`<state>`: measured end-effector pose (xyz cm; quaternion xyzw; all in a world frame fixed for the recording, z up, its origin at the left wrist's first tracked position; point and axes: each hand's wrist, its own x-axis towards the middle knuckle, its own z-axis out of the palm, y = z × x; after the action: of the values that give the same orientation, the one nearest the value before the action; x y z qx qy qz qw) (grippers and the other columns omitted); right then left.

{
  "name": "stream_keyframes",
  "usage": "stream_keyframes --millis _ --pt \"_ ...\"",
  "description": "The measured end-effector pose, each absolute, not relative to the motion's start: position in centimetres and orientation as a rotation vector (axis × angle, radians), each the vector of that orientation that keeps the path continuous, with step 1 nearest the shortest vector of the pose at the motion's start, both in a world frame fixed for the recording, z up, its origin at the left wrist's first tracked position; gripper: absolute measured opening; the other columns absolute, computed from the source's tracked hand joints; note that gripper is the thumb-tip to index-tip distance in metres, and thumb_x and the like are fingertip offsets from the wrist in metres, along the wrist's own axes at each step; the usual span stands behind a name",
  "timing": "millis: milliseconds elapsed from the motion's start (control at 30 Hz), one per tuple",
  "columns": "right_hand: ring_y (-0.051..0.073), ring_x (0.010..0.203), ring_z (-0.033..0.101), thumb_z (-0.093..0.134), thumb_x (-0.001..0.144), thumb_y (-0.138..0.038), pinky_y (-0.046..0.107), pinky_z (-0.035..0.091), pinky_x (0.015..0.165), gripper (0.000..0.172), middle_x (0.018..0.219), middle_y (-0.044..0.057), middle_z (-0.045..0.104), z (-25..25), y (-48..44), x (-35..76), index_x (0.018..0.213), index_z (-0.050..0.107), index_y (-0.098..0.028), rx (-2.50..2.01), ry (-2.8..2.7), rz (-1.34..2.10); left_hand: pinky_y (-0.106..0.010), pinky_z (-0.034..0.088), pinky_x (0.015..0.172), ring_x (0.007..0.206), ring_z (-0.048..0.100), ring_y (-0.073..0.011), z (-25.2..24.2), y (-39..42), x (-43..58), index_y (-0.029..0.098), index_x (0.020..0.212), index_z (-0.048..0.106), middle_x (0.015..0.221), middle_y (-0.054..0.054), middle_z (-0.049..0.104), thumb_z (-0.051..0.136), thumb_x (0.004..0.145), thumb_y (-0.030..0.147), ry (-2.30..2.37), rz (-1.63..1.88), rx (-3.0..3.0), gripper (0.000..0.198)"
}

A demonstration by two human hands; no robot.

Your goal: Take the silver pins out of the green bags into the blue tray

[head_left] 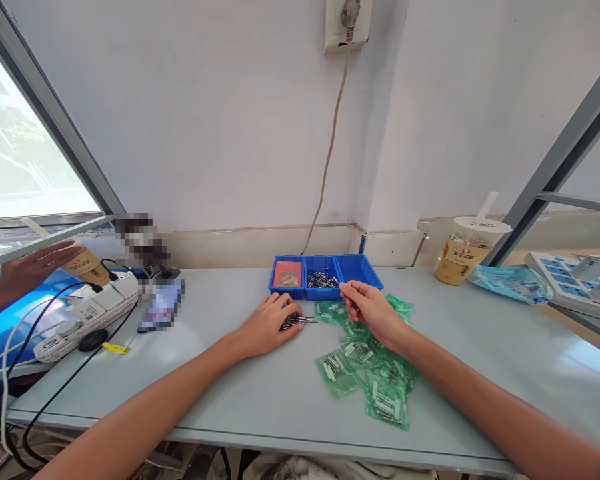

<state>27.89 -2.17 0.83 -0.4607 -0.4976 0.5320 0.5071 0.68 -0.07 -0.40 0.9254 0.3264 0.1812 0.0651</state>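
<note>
My left hand [267, 325] rests on the grey table, its fingers curled round a bunch of small metal pins [296, 321]. Over the green packets, my right hand [373, 312] has its thumb and fingertips pinched together; whatever they hold is too small to make out. Behind the hands stands a blue tray [305, 295] with three compartments: a red-backed packet [287, 274] on the left, loose metal pins [322, 279] in the middle, nothing visible on the right. Several green plastic packets [337, 373] with metal parts inside lie under and in front of my right hand.
A capped drink cup [467, 250], a blue-white packet [510, 283] and a white device [575, 283] are at the right. At the left are a phone [163, 305], a power strip [87, 317], cables and another person's hand [43, 267] by a cup [87, 267].
</note>
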Motion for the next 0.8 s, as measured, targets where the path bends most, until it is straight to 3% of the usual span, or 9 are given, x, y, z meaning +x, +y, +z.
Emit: stream_keyframes --millis 200,300,367,467,800 --pt "0.015 0.064 0.052 0.064 0.092 -0.063 0.029 0.043 0.054 0.045 0.09 0.003 0.064 0.7 -1.9 28.1 0.111 0.067 -0.022 -1.167 -1.363 1.093 -0.037 0.044 0.091 0.1 0.053 -0.023 -0.3 -0.1 0.7 0.024 0.116 0.064 0.112 -0.006 0.06 0.052 0.107 0.044 0.957 0.543 2.792 0.025" --pt "0.02 0.078 0.058 0.063 0.097 -0.051 0.036 0.049 0.073 0.028 0.092 0.003 0.065 0.2 -2.4 28.1 0.106 0.068 -0.025 -1.259 -1.835 0.704 -0.037 0.043 0.09 0.1 0.053 -0.023 -0.3 -0.1 0.8 0.024 0.115 0.064 0.111 -0.006 0.061 0.052 0.107 0.044 0.955 0.525 2.791 0.025" --pt "0.025 0.096 0.059 0.065 0.097 -0.043 0.041 0.047 0.087 0.018 0.105 0.005 0.067 -0.1 -2.8 27.9 0.104 0.07 -0.026 -1.208 -2.178 0.444 -0.037 0.043 0.09 0.1 0.053 -0.0229 -0.4 -0.1 0.8 0.024 0.116 0.064 0.112 -0.006 0.062 0.052 0.107 0.043 0.935 0.524 2.788 0.024" --pt "0.026 0.099 0.057 0.057 0.104 -0.035 0.042 0.045 0.087 0.015 0.106 0.007 0.066 -0.5 -3.1 27.5 0.107 0.069 -0.026 -1.214 -2.373 0.26 -0.037 0.043 0.093 0.102 0.054 -0.0227 -0.4 -0.1 0.8 0.024 0.118 0.063 0.113 -0.005 0.063 0.052 0.108 0.041 0.897 0.532 2.771 0.023" --pt "0.024 0.092 0.056 0.048 0.107 -0.026 0.037 0.038 0.079 0.019 0.099 0.005 0.065 -0.7 -3.5 26.7 0.096 0.063 -0.025 -1.191 -2.458 0.185 -0.037 0.043 0.093 0.104 0.055 -0.0222 -0.1 -0.3 0.9 0.025 0.115 0.063 0.111 -0.005 0.064 0.051 0.108 0.04 0.86 0.517 2.741 0.02"
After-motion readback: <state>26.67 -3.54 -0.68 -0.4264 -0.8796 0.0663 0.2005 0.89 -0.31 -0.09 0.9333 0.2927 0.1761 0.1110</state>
